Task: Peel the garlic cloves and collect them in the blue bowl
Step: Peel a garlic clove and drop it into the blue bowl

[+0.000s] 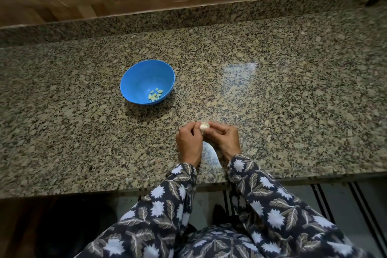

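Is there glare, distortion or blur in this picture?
Head view: a pale glare patch on the granite counter, right of the blue bowl; the wide lens bows the counter's edges; corners are dark; the garlic held by left hand and right hand looks soft.

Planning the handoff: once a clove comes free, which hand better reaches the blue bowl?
Probably the left hand: the blue bowl stands on its side; the right hand, also pinching the garlic, would cross over.
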{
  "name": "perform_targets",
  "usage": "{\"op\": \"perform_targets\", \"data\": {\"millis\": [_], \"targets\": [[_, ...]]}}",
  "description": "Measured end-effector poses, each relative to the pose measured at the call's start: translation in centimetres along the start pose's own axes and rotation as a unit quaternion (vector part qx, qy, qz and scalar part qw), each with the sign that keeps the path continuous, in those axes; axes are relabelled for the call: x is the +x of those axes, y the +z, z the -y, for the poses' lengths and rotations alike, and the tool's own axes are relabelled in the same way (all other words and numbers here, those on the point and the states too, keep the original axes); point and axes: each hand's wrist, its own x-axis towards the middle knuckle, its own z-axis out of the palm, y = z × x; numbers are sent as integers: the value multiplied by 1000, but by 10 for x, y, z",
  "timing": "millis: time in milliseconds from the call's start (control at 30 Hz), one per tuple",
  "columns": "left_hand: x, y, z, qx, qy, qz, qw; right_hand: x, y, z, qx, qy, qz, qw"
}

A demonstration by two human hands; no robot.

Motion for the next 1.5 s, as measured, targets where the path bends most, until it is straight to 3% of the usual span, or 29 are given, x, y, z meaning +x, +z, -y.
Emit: {"op": "perform_targets", "data": {"millis": [100,233,533,700,933,1167,1500], "targets": [[-1,-3,4,-70,-42,60,995,3,-1,1,-22,-7,-8,1000],[5,-17,4,-206,-117,143,961,6,-5,6,4,21,11,1000],[18,-37,10,-151,-49,239,958,6,-7,5,-68,13,53,996],[20,-37,11,-141,-37,248,958,7,-8,5,-73,24,62,995],[16,-26,17,-61,22,201,977,6,-8,6,-86,-5,48,995],[13,-30,15,-181,-65,213,958,7,-7,7,-77,23,42,996],[21,-33,15,-149,-56,225,961,5,-5,11,-80,41,56,994]]}}
